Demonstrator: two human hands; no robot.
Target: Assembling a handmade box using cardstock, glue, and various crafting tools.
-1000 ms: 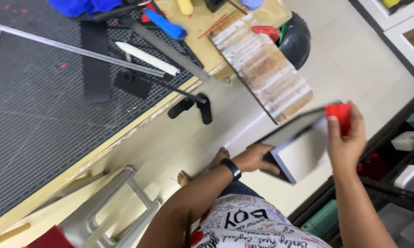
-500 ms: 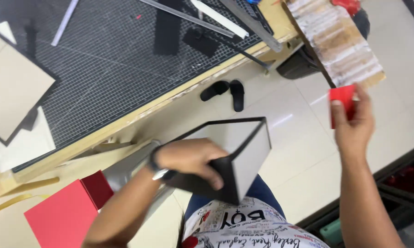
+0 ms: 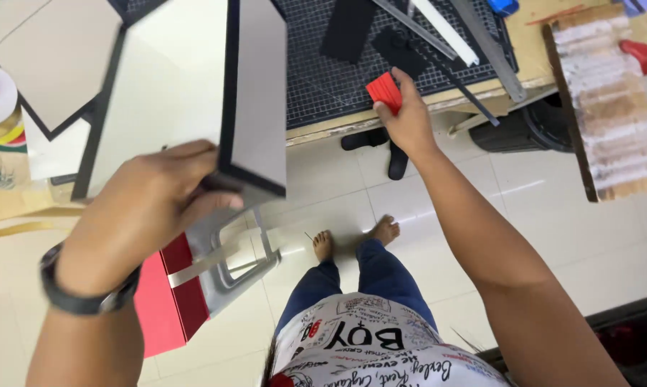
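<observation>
Seen from the head camera, a grey box (image 3: 194,93) with black edges is gripped at its lower corner by the left hand (image 3: 148,204), fingers curled, while a red card (image 3: 385,92) is pinched by the right hand (image 3: 408,118) beside the box, over the black cutting mat (image 3: 323,79).

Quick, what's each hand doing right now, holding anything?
Left hand: closed on the corner of a black-edged grey cardboard box.
Right hand: closed, pinching a small red flat scraper.
</observation>
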